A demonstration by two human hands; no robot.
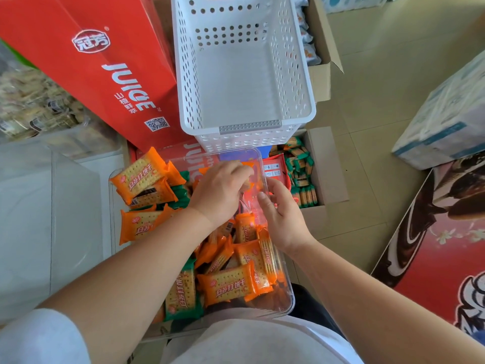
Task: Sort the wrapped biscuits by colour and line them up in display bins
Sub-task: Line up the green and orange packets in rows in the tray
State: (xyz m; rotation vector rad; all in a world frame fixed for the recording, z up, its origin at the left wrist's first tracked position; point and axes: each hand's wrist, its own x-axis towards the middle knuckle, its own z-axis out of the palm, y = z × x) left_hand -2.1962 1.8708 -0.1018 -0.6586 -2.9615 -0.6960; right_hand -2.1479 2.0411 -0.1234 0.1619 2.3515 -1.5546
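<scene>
Orange biscuit packet [256, 181] held at the far end of the clear bin [288, 286].
My left hand [219, 191] has its grip curled on the packet inside the bin; my right hand [279, 216], fingers loose, rests at the bin's wall holding nothing. Packets judged light, slippery, brittle inside: take by the flat faces. My left fingertips and most of that packet are hidden.

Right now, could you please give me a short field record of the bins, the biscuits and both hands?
clear bin: orange and green biscuits, mixed, loosely piled
white basket: empty, behind the clear bin
left hand: fingers curled on an orange packet
right hand: at the clear bin's right wall, grip unclear
cardboard box: green packs, right of bin
</scene>
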